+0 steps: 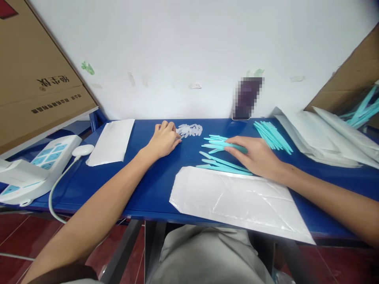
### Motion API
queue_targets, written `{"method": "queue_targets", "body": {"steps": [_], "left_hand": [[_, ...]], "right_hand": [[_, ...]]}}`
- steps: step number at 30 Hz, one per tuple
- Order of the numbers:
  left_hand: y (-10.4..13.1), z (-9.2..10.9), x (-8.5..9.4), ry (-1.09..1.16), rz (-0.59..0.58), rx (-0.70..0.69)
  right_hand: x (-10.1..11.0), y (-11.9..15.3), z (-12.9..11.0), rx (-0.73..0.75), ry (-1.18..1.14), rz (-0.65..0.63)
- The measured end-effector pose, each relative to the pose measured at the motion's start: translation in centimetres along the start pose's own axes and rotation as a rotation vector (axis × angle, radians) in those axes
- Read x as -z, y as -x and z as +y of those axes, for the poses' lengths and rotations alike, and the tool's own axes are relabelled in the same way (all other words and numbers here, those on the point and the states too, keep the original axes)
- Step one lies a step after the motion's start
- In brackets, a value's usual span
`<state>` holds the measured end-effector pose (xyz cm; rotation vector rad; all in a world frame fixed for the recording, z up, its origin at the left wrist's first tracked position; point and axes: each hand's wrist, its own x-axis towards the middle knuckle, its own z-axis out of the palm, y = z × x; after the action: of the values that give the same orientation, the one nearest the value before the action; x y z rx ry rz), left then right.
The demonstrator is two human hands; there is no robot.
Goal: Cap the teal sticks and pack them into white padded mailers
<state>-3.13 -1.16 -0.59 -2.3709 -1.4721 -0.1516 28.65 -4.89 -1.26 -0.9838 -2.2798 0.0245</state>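
Note:
My left hand (165, 139) rests on the blue table with its fingers curled, at the left edge of a small pile of clear plastic caps (191, 130). Its fingertips are partly hidden, so I cannot make out what they hold. Between thumb and fingers, my right hand (257, 154) pinches a turquoise eyebrow razor (237, 147), perhaps more than one. Its tip lies over a group of similar razors (214, 139). Several more razors (226, 165) lie fanned out just below that hand. A neat bunch of razors (272, 137) lies beyond it to the right.
A flat white plastic-like sheet (233, 197) lies along the front edge. Another white packet (111, 142) is at left, beside a power strip (44, 165) with a white cable. White bags (325, 138) lie at right; a blurred-out phone-like object (248, 98) leans on the wall.

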Motion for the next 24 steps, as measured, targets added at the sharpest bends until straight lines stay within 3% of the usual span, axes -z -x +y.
{"method": "queue_targets", "body": {"steps": [3, 6, 9, 13, 17, 24], "left_hand": [[-0.1, 0.4, 0.2, 0.028, 0.043, -0.037], [0.0, 1.2, 1.0, 0.111, 0.164, -0.050], [0.2, 2.7, 2.2, 0.352, 0.310, -0.059], [0.5, 4.8, 2.9, 0.625, 0.410, -0.136], [0.5, 6.2, 2.2, 0.703, 0.426, -0.209], [0.4, 6.7, 1.9, 0.861, 0.418, -0.190]], "right_hand": [[-0.1, 0.0, 0.2, -0.011, 0.008, -0.022], [-0.2, 0.0, 0.3, -0.018, 0.015, -0.027], [-0.2, 0.1, 0.3, -0.019, 0.003, -0.013], [0.0, 0.2, 0.0, 0.011, -0.006, 0.027], [0.0, 0.1, -0.3, 0.050, 0.010, 0.053], [-0.1, 0.2, -0.3, 0.079, 0.015, 0.083]]}}
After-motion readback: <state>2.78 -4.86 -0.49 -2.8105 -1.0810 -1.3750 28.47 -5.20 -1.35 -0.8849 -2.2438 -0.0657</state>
